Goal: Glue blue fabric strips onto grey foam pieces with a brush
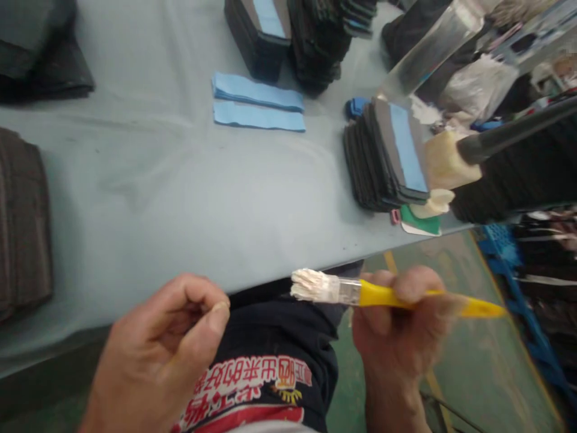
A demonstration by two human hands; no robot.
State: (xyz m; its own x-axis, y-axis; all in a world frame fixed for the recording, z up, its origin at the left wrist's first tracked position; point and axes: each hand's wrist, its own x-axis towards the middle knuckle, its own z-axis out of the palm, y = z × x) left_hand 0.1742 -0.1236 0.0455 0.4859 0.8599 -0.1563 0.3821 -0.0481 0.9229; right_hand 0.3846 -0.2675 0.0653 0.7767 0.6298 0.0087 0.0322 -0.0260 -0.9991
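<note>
My right hand is closed round the yellow handle of a paintbrush, held level in front of the table's near edge. The pale bristles point left and are clumped with a whitish coating. My left hand is curled at the near edge, thumb tip against the index finger, with nothing visible in the pinch. Beyond the hands, two light blue strips lie on the table. To the right stands a stack of dark fabric pieces with a blue strip on top.
The table has a grey-green cover. Another dark stack stands at the back, and a brown-grey pile at the left edge. A clear cylinder and a cream block with a dark bar are on the right.
</note>
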